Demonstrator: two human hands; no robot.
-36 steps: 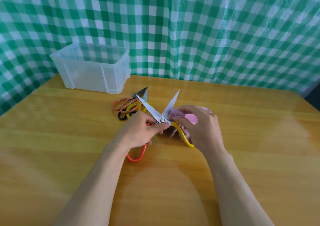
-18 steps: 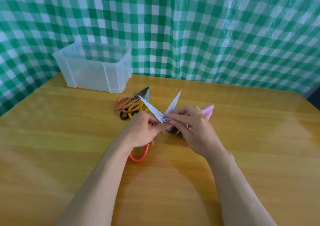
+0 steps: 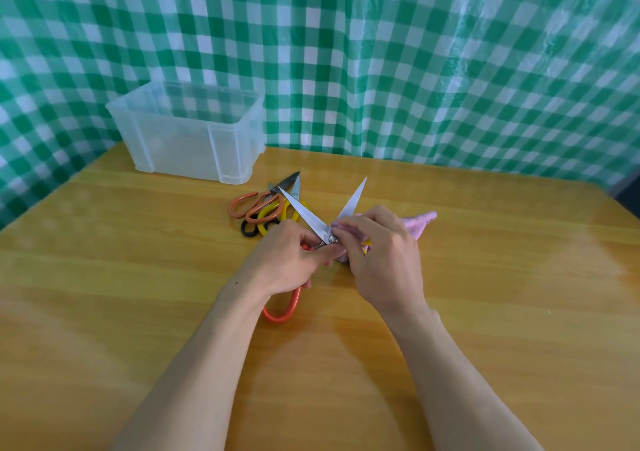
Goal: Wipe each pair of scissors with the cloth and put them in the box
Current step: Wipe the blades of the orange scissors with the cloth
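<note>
Looking down from the head camera at two bare forearms, reaching in from the bottom edge and meeting near the middle of the wooden table (image 3: 138, 277). Gripping the open scissors (image 3: 304, 213) with the left hand (image 3: 289, 263), knuckles up, thumb and curled fingers pinching just below the pivot screw. Holding the two blades spread in a V, tips pointing away, one toward the box and one toward the backdrop. Showing a red handle loop (image 3: 281, 307) below the left palm, low over the wood; impossible to tell whether touching it. Clutching the pink cloth (image 3: 420, 223) in the right hand (image 3: 382, 256), fingers curled over it and pressing it against the base of the nearer blade, right beside the screw. Trailing a free corner of cloth out past the right knuckles onto the table. Hiding most of the second handle, with only a sliver of yellow under the right fingers.

Lying just beyond the left hand, a small overlapping heap: orange-handled scissors (image 3: 249, 204), yellow-handled scissors (image 3: 273, 213) and a black handle loop (image 3: 250, 228), blades closed and pointing toward the back. Standing farther back on the left, near the table's far edge and apart from the heap, a translucent plastic box (image 3: 194, 139), open at the top. Hanging behind and around the table, a glossy green-and-white checked sheet (image 3: 381, 52).
</note>
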